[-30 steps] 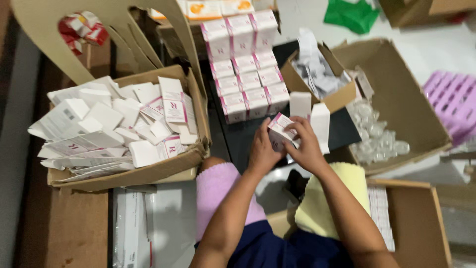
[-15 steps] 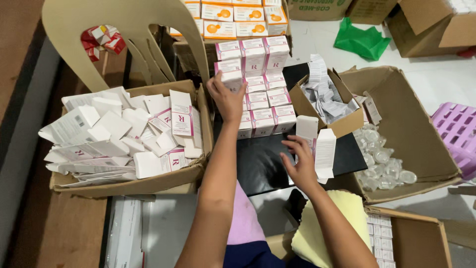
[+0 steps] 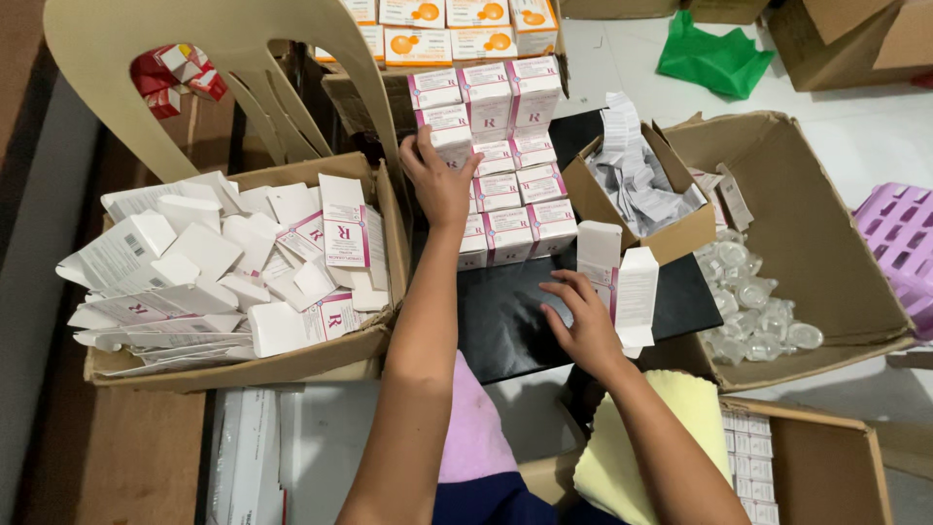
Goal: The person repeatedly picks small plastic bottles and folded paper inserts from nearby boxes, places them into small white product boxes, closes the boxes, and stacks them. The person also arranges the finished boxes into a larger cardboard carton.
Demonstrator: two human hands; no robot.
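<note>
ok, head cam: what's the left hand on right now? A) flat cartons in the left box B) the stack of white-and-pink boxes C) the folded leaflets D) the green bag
B: the left hand rests on the left edge of the stack of white-and-pink boxes, up past the black board, while the right hand sits by the two upright white cartons.

Both bare arms reach forward, left farther than right.

The left hand is stretched ahead, fingers curled in a grip; the right hand lies nearer, palm down, fingers spread.
</note>
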